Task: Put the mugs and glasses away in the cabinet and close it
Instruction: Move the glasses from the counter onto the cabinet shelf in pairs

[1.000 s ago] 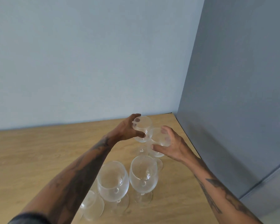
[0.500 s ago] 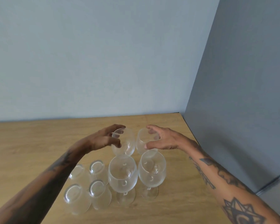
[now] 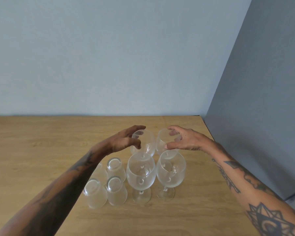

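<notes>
Though clear, four upright wine glasses [image 3: 141, 174]

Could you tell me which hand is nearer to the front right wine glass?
Right. The right hand hovers just behind the front right wine glass, around the rear glass; the left hand is farther, beyond the front left glass.

This looks like a home kitchen or dining corner. A wood-grain surface [image 3: 41, 150] meets a plain pale blue wall [image 3: 109, 57], with a flat grey cabinet side [image 3: 262, 116] standing at its right edge. Household drinkware is gathered on the wood: four stemmed wine glasses [image 3: 140, 174] standing upright and four small tumblers [image 3: 116, 189] set upside down beside them.
</notes>
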Demonstrator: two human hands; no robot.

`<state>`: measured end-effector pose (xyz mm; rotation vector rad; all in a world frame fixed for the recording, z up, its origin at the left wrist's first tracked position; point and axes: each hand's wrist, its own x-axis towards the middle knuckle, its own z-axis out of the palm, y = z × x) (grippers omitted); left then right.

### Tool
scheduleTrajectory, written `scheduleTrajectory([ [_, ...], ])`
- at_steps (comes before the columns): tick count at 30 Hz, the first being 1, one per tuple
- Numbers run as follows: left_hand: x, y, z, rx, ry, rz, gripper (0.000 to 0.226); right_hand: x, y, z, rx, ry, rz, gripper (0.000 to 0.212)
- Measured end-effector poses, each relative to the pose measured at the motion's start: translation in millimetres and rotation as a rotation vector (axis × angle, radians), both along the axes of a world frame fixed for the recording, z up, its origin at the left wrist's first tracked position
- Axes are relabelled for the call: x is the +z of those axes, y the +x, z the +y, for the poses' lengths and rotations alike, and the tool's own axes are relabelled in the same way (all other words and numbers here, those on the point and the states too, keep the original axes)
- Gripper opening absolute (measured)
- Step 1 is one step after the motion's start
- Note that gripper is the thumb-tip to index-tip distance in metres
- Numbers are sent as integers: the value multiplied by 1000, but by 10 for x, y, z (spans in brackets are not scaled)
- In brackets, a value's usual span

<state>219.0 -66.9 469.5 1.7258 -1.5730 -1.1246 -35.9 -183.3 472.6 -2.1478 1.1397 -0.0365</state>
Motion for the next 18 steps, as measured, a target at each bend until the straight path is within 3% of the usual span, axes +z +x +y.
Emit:
scheduleTrajectory([
  [5, 117, 324, 217, 126, -140, -44, 68, 241, 106, 107, -11, -49, -120, 118],
  [8, 206, 716, 430, 185, -197, -146, 42, 531, 396, 262, -11, -206, -244, 93],
  [12, 194, 1117, 783, 309, -227, -267, 30, 813, 948, 581, 27, -491, -333, 53],
  [18, -255, 1132, 1364, 340, -96, -363, 34, 597, 1720, 1451, 246, -458, -253, 38],
])
